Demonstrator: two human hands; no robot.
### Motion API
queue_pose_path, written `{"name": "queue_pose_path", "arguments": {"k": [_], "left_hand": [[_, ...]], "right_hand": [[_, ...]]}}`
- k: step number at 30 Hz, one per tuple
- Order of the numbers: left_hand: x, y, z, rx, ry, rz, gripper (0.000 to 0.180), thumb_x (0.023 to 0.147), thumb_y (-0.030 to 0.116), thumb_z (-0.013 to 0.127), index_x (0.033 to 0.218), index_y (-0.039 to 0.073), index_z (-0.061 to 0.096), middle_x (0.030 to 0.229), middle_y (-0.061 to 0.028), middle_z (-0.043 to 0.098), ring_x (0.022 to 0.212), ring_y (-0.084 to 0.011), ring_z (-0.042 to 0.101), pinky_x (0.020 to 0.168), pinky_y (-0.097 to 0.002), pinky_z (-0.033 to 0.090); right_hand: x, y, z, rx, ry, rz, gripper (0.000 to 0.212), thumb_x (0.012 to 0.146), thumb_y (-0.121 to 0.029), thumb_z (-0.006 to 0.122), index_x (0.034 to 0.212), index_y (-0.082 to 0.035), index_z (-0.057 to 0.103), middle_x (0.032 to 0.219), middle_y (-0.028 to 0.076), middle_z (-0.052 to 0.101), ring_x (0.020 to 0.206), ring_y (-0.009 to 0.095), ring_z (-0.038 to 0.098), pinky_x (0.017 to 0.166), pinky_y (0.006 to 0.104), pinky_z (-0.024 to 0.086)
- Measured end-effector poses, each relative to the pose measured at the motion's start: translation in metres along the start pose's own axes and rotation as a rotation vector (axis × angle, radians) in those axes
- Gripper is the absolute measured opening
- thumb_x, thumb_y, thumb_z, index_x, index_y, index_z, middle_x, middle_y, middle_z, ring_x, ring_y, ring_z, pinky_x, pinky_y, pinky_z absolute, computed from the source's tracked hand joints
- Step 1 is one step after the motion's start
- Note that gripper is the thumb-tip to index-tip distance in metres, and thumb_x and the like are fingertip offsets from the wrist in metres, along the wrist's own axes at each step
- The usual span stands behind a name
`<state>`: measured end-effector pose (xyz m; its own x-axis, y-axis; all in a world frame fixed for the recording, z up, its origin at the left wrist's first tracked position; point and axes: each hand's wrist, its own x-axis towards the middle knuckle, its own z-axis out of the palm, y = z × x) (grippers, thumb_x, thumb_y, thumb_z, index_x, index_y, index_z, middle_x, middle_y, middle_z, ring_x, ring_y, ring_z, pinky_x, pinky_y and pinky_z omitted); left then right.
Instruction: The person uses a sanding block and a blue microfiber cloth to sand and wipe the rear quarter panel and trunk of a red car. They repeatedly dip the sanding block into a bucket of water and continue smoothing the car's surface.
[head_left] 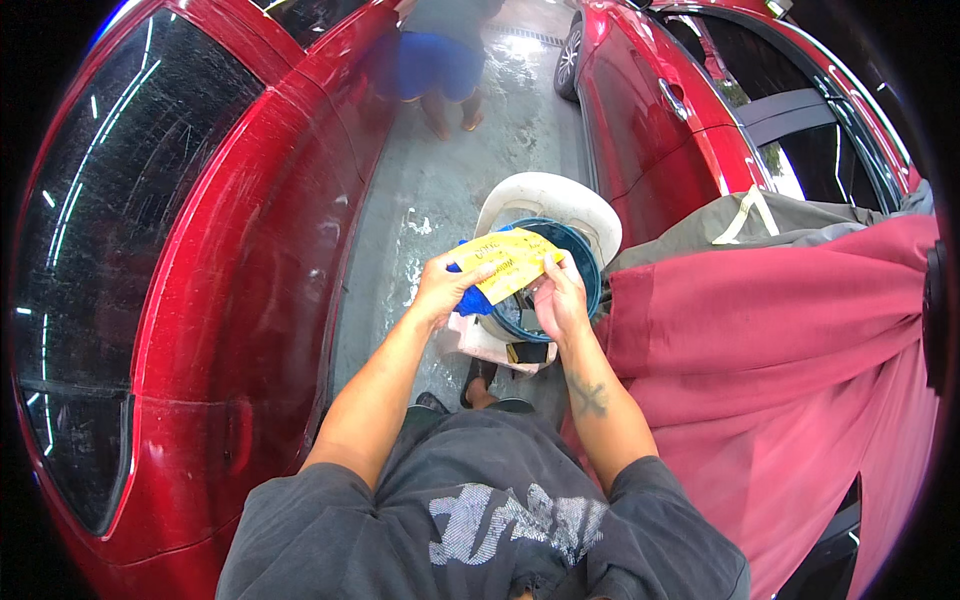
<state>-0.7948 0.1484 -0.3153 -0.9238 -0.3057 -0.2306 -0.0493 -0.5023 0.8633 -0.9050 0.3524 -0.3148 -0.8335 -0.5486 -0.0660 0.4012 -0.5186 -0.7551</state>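
Observation:
A yellow-backed sheet of sandpaper [515,262] with dark printing is held up in front of me, between my two hands. My left hand [443,288] grips its left side, and a crumpled blue cloth [472,302] shows beneath the sheet at those fingers. At the sheet's right end, the thumb and fingertips of my right hand [562,298] pinch the edge. Right below both hands stands a dark teal bucket [592,268], its inside partly hidden by the sheet and my hands.
A white plastic seat [545,188] surrounds the bucket, with a small dark and yellowish block [530,352] near it. A red car [270,260] stands close on my left. To the right are another red car [640,120] and red cloth [760,320]. Ahead, a person [440,65] bends over the wet floor [500,130].

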Motion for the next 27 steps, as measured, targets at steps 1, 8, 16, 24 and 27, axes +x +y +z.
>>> {"name": "queue_pose_path", "arguments": {"k": [1, 8, 16, 24, 27], "left_hand": [[0.001, 0.0, 0.001, 0.029, 0.001, 0.004, 0.051, 0.098, 0.011, 0.094, 0.143, -0.003, 0.076, 0.132, -0.0132, 0.085, 0.115, -0.0179, 0.082, 0.101, -0.0352, 0.067], [0.021, -0.035, 0.005, 0.226, -0.012, 0.02, 0.052, 0.095, 0.01, 0.095, 0.143, 0.001, 0.077, 0.129, -0.0104, 0.085, 0.112, -0.0178, 0.082, 0.1, -0.0363, 0.067], [0.061, -0.05, 0.022, 0.493, -0.029, 0.093, 0.042, 0.088, 0.021, 0.097, 0.126, 0.006, 0.087, 0.131, -0.0132, 0.078, 0.121, -0.0258, 0.075, 0.11, -0.0421, 0.058], [0.128, -0.078, 0.051, 0.63, -0.192, -0.061, 0.073, 0.085, 0.033, 0.104, 0.148, 0.007, 0.077, 0.138, -0.0129, 0.077, 0.13, -0.0257, 0.072, 0.114, -0.0406, 0.058], [0.166, -0.138, 0.055, 0.909, -0.268, -0.011, 0.089, 0.072, 0.04, 0.105, 0.148, 0.005, 0.075, 0.146, -0.0174, 0.077, 0.133, -0.0349, 0.074, 0.119, -0.045, 0.056]], "right_hand": [[0.001, -0.001, 0.0, -0.028, 0.0, -0.034, 0.012, 0.119, -0.017, 0.064, 0.129, -0.009, 0.061, 0.135, 0.011, 0.077, 0.125, 0.022, 0.075, 0.106, 0.0406, 0.058], [0.008, -0.03, 0.016, -0.368, 0.142, 0.019, 0.045, 0.109, -0.005, 0.077, 0.146, -0.007, 0.052, 0.14, 0.023, 0.077, 0.125, 0.025, 0.075, 0.109, 0.0419, 0.06], [0.05, -0.04, -0.036, -0.563, 0.205, 0.269, 0.038, 0.114, -0.036, 0.076, 0.139, -0.008, 0.071, 0.112, 0.003, 0.078, 0.094, 0.016, 0.071, 0.082, 0.0296, 0.056], [0.11, -0.004, -0.162, -0.893, 0.264, 0.261, 0.017, 0.109, -0.019, 0.078, 0.108, -0.006, 0.068, 0.095, 0.0, 0.064, 0.091, 0.013, 0.06, 0.082, 0.0371, 0.053], [0.118, 0.052, -0.252, -1.273, 0.343, -0.115, 0.025, 0.111, -0.021, 0.073, 0.127, -0.002, 0.07, 0.139, 0.024, 0.08, 0.132, 0.041, 0.077, 0.105, 0.0491, 0.061]]}}
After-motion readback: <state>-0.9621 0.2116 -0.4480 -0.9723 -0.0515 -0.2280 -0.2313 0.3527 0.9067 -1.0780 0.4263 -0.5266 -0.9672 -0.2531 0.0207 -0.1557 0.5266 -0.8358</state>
